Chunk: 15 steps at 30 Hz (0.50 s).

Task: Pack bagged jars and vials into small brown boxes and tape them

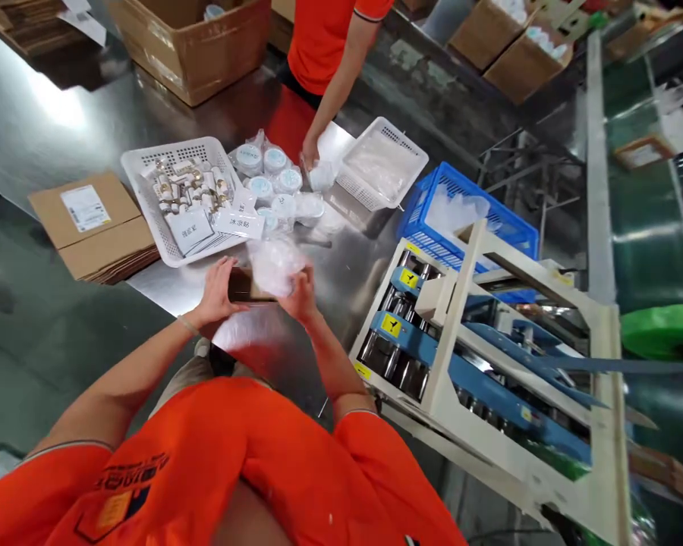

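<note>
My left hand (219, 292) grips the left end of a small open cardboard box (243, 285) at the near edge of the metal table. At the box's right end, my right hand (300, 294) holds a bunched clear plastic bag (276, 264), which covers part of the box. Just beyond are several plastic-wrapped round jars (260, 187). To their left, a white basket (133, 163) holds many small bottles (190, 186) and white printed cards (190, 229).
Flattened cartons (99, 235) lie at the left, a large carton (205, 61) behind. Across the table, a person's hand (310, 152) touches a wrapped jar beside another white basket (415, 155). A blue crate (432, 246) and a roller machine (444, 356) stand right.
</note>
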Each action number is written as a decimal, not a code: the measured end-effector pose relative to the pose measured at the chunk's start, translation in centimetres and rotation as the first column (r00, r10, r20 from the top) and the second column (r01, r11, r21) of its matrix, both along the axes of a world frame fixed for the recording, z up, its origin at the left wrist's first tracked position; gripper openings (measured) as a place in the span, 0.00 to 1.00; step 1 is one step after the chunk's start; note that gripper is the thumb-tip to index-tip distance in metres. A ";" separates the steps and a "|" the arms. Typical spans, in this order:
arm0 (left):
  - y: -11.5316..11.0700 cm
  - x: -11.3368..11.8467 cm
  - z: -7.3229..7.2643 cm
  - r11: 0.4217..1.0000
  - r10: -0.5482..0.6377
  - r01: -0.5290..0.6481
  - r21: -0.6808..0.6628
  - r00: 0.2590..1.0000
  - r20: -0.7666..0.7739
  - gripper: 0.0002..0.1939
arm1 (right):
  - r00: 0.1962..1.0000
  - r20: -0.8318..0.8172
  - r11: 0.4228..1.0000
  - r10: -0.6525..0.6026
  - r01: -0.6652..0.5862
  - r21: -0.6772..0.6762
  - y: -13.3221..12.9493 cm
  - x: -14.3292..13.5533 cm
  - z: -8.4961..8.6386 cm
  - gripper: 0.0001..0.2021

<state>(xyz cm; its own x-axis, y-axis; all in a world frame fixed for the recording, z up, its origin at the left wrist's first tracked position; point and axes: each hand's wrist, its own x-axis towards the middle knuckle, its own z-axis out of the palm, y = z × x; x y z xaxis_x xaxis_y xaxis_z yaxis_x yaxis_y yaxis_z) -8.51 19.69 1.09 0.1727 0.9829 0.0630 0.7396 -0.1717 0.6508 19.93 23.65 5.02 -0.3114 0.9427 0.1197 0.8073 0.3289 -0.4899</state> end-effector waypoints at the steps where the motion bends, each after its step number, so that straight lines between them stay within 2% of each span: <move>1: 0.1 0.4 -0.2 1.000 -0.010 0.010 -0.011 1.000 0.017 0.54 | 0.988 0.030 0.988 0.150 -0.149 -0.026 -1.0 -0.8 0.0 0.14; 2: 0.2 0.7 -0.3 0.999 -0.032 0.033 -0.020 0.999 0.023 0.51 | 0.964 0.061 0.965 0.260 -0.257 -0.061 -1.8 -1.6 -0.1 0.16; 4: 0.4 1.3 -0.2 0.995 -0.095 0.095 -0.023 0.995 0.009 0.48 | 0.928 0.133 0.934 0.348 -0.330 -0.139 -2.5 -2.9 -0.1 0.21; 7: 0.9 1.5 0.3 0.986 -0.166 0.166 0.003 0.986 -0.031 0.52 | 0.915 0.263 0.945 0.306 -0.259 -0.198 -2.4 -3.3 0.4 0.26; 9: 1.1 1.6 0.7 0.972 -0.232 0.234 0.017 0.971 -0.063 0.48 | 0.905 0.300 0.947 0.302 -0.249 -0.202 -1.5 -2.5 1.5 0.25; 12: 1.1 2.0 0.8 0.920 -0.380 0.390 0.034 0.910 -0.165 0.30 | 0.945 0.220 0.969 0.241 -0.219 -0.118 2.4 -2.2 4.1 0.12; 13: 1.0 2.2 0.7 0.904 -0.408 0.425 0.042 0.889 -0.206 0.24 | 0.967 0.174 0.980 0.188 -0.175 -0.089 4.5 -3.0 5.0 0.06; 14: 0.9 2.5 0.5 0.894 -0.417 0.443 0.063 0.876 -0.245 0.21 | 0.983 0.134 0.990 0.128 -0.118 -0.078 6.8 -4.5 5.8 0.04; 15: 0.8 2.8 0.2 0.889 -0.411 0.449 0.093 0.870 -0.272 0.19 | 0.992 0.104 0.994 0.075 -0.066 -0.084 9.4 -6.5 6.4 0.08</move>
